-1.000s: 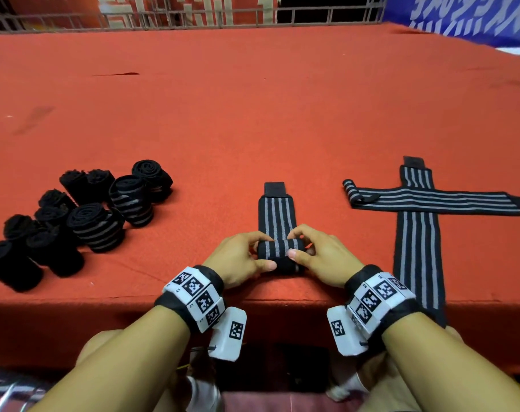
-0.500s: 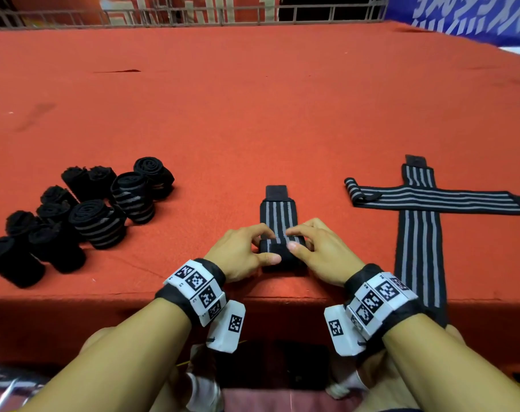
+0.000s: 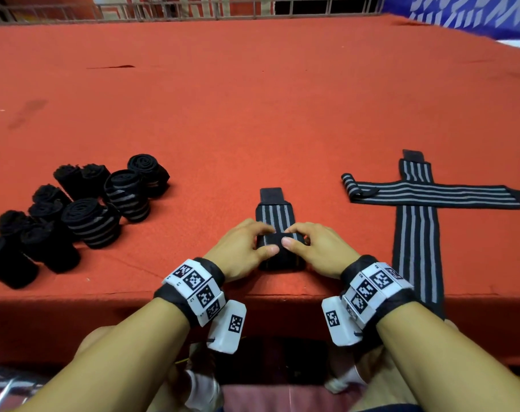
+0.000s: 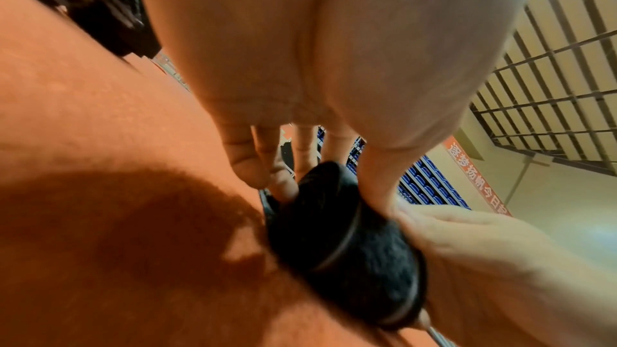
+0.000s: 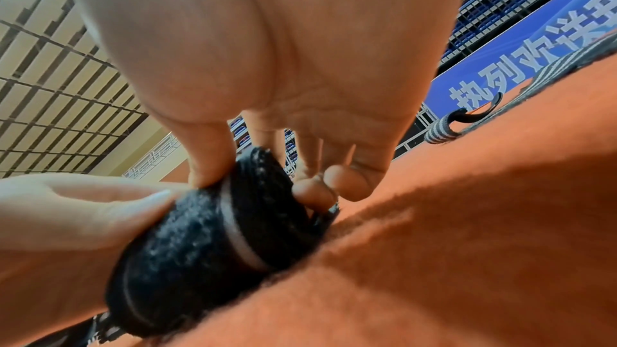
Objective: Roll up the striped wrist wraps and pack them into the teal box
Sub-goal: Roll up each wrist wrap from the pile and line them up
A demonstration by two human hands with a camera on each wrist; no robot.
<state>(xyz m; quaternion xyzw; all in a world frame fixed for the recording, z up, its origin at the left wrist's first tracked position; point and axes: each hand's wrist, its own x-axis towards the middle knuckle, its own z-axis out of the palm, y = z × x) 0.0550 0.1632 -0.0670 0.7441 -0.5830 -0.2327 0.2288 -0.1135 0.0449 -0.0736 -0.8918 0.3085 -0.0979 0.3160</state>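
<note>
red carpet (image 3: pixel 253 114) covers a broad raised platform, bounded at the far side by a metal railing (image 3: pixel 193 8) and at the far right by a blue banner (image 3: pixel 461 13). the near edge of the platform is seen just in front of the wrists, where the cloth drops away to the person's knees.

a striped wrap (image 3: pixel 275 217) lies close to that near edge, half rolled. its rolled part (image 3: pixel 278 254) is gripped from both ends: the left hand (image 3: pixel 241 248) is curled round the left end, thumb on the near side and fingertips over the top, and the right hand (image 3: pixel 318 249) is curled round the right end in the same way. the two thumbs nearly meet across the roll. in the wrist views the roll (image 4: pixel 340 242) is seen pinched between thumb and fingers, resting on the carpet. the unrolled tail runs away from the person and ends in a plain black tab (image 3: pixel 271 194).

to the right, two flat wraps are laid crossed: one (image 3: pixel 418 242) runs toward the near edge and hangs over it, the other (image 3: pixel 431 193) lies across it, one end curled. to the left, well apart, a cluster of finished rolls (image 3: pixel 74 209) stands near the front edge.

wide bare carpet is left beyond the hands, and between the cluster and the crossed wraps. the teal box is not seen in any view.
</note>
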